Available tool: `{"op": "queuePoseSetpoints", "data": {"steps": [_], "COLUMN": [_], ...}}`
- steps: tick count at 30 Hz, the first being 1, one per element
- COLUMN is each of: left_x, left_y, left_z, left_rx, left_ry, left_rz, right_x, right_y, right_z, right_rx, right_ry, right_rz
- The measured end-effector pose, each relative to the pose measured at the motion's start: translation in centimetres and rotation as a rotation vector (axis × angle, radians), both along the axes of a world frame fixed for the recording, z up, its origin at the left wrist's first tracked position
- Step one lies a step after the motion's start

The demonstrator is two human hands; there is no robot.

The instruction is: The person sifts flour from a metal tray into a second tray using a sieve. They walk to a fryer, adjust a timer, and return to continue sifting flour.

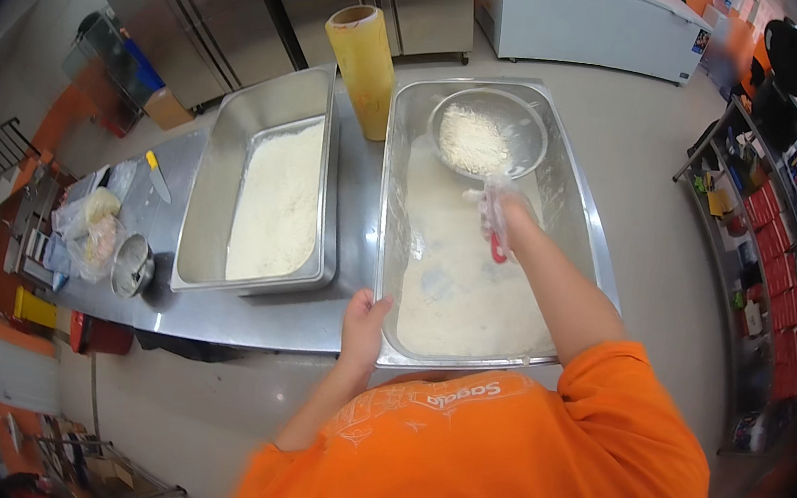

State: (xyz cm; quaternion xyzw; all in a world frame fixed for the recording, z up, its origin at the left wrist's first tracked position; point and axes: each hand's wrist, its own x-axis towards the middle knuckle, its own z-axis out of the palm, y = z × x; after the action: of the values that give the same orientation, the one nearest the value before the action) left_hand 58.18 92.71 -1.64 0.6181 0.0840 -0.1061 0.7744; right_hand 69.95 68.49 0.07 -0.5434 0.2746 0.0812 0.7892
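Inside a deep steel pan (592,220), my gloved right hand (500,213) grips the red handle (498,249) of a round mesh strainer (541,136). A heap of pale flour-like powder (475,143) with lumps lies in the strainer, towards its left side. More white powder (472,318) covers the pan's floor, thinner at a bluish patch left of centre. My bare left hand (363,327) holds the pan's near left rim. A second steel pan (220,182) to the left also contains white powder (276,211).
A yellow roll of wrap (364,69) stands upright between the pans. Leftward on the steel table (211,319) are a yellow-handled knife (159,176), a metal bowl (133,266) and plastic bags (91,226). A shelf rack (756,255) stands at right, a white chest freezer (590,26) behind.
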Motion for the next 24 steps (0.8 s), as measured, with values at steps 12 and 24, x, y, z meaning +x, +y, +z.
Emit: {"op": "queuePoseSetpoints", "data": {"steps": [12, 24], "left_x": [-0.1, 0.3], "left_y": [-0.5, 0.4], "left_z": [0.8, -1.4], "left_rx": [0.084, 0.042], "left_ry": [0.003, -0.026], "left_rz": [-0.007, 0.000], "right_x": [-0.3, 0.2], "right_y": [0.3, 0.2], "right_z": [1.3, 0.0], "right_rx": [0.002, 0.009], "right_ry": [0.071, 0.127], "right_rz": [0.171, 0.195]}}
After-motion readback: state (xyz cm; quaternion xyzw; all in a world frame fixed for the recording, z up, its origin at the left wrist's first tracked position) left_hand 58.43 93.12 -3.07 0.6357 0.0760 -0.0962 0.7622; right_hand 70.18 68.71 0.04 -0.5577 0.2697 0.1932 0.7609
